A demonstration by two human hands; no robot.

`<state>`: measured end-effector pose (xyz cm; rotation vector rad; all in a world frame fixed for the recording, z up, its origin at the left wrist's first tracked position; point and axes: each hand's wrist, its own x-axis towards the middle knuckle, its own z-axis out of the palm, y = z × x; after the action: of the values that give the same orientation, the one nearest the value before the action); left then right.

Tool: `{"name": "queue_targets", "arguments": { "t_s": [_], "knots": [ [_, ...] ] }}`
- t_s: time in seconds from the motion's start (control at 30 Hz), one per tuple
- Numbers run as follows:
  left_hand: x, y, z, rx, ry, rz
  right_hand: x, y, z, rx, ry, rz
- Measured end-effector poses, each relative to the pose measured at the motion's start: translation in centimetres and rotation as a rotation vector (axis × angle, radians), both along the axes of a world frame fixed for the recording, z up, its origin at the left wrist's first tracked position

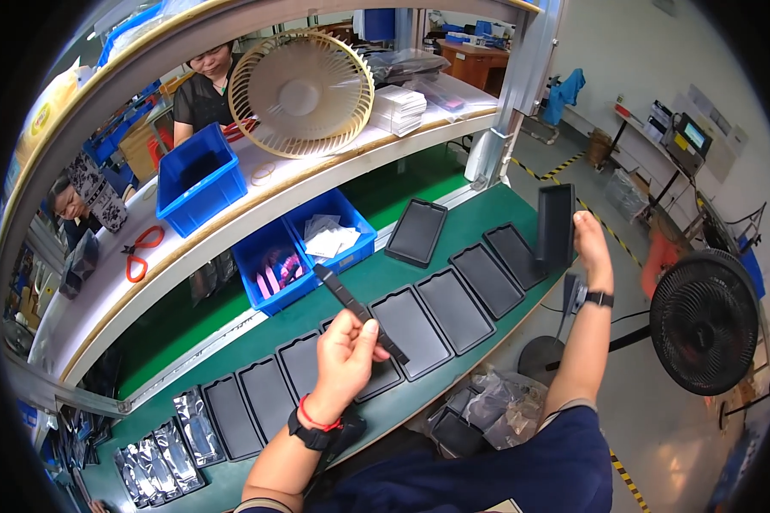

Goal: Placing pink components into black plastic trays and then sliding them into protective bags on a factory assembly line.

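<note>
My left hand (pixel 346 357), with a red cord and a dark band at the wrist, grips a thin black tray (pixel 348 299) tilted edge-on above the table. My right hand (pixel 592 244) is closed on the side of another black rectangular tray (pixel 556 224), raised at the table's right end. Between and below the hands, several shallow black trays (pixel 409 332) lie side by side in a row on the green table (pixel 479 350). One more black tray (pixel 416 232) lies apart behind the row. At the row's left end are several shiny clear-wrapped dark packs (pixel 199 425).
Blue bins (pixel 270 267) with white packets and pink items stand behind the row. Above runs a shelf with a blue bin (pixel 199 179), red-handled scissors (pixel 142 253) and a round basket (pixel 301 94). Two people sit beyond. A black fan (pixel 704 321) stands at right.
</note>
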<state>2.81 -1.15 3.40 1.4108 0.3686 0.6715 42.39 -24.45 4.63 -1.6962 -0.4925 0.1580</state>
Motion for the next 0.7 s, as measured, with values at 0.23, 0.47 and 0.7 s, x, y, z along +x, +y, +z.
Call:
{"name": "queue_targets", "arguments": {
  "t_s": [0.23,0.47,0.7],
  "knots": [
    [-1.4,0.1,-0.4,-0.006,0.072,0.005,9.9,-1.4,-5.7,-0.23,0.225,-0.071],
    [-0.2,0.0,-0.6,-0.154,0.067,0.005,-6.2,4.5,-0.1,-0.284,-0.536,0.04],
    [3.2,-3.4,-0.6,-0.378,-0.101,-0.161,-22.3,8.1,0.4,-0.167,-0.555,0.726]
  ]
}}
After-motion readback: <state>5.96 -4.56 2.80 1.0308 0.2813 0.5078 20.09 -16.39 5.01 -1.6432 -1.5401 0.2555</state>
